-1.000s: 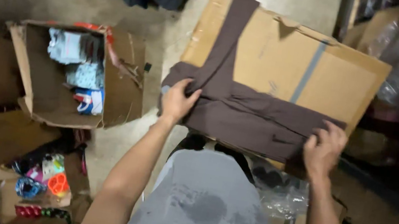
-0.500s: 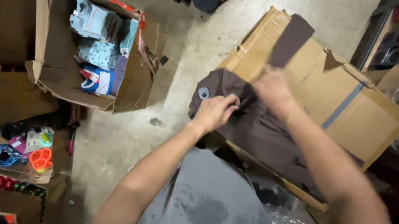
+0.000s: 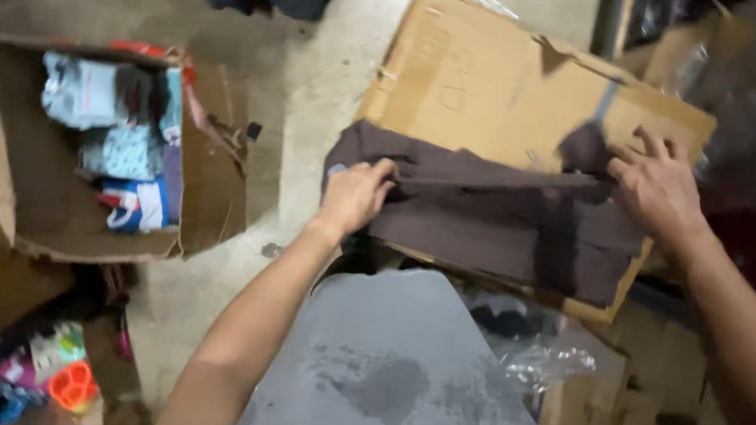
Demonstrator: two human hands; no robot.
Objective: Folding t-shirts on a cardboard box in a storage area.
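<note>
A: What sits farthest left?
B: An open cardboard box (image 3: 18, 186) of folded clothes.
A: And the hands?
B: The left hand (image 3: 355, 197) pinches the dark brown garment (image 3: 488, 220) spread on the flattened cardboard sheet (image 3: 489, 89); the right hand (image 3: 655, 186) grips its far edge, fingers curled.

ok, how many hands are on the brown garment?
2. Left hand grips the brown garment at its left end; right hand grips its right end, over the flat cardboard box.

Left hand (image 3: 355, 197) and right hand (image 3: 655, 186) gripping dark brown garment (image 3: 488, 222), seemingly half-folded, on flattened cardboard box (image 3: 479, 82)
</note>
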